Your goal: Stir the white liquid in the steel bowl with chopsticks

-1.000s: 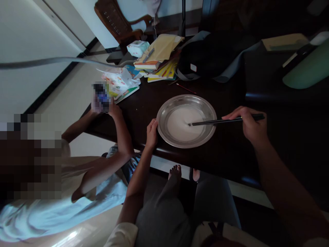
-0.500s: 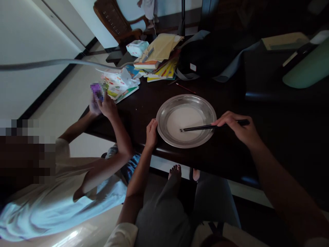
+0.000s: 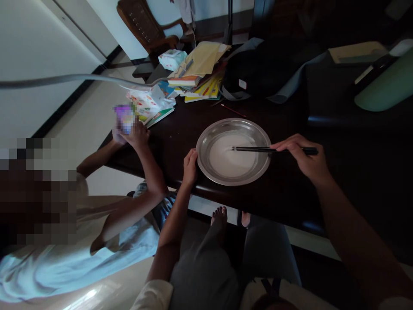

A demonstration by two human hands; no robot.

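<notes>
A round metal plate (image 3: 206, 165) with white liquid in it rests on the dark table (image 3: 284, 189) near its front edge. My right hand (image 3: 306, 158) is closed round a pair of black chopsticks (image 3: 254, 149), whose tips lie in the white liquid at the plate's upper middle. My left hand (image 3: 190, 167) grips the plate's left rim, fingers curled over the table edge.
Another person sits at the left, their hands (image 3: 132, 133) holding a small object at the table's corner. Books and papers (image 3: 193, 75) are piled at the back, beside a dark bag (image 3: 258, 73). A wooden chair (image 3: 145, 26) stands behind. My legs are under the table.
My right hand has swung the chopsticks round inside the plate: tips went from the centre down to the lower left, then up to the upper middle. The other person's hands shifted slightly.
</notes>
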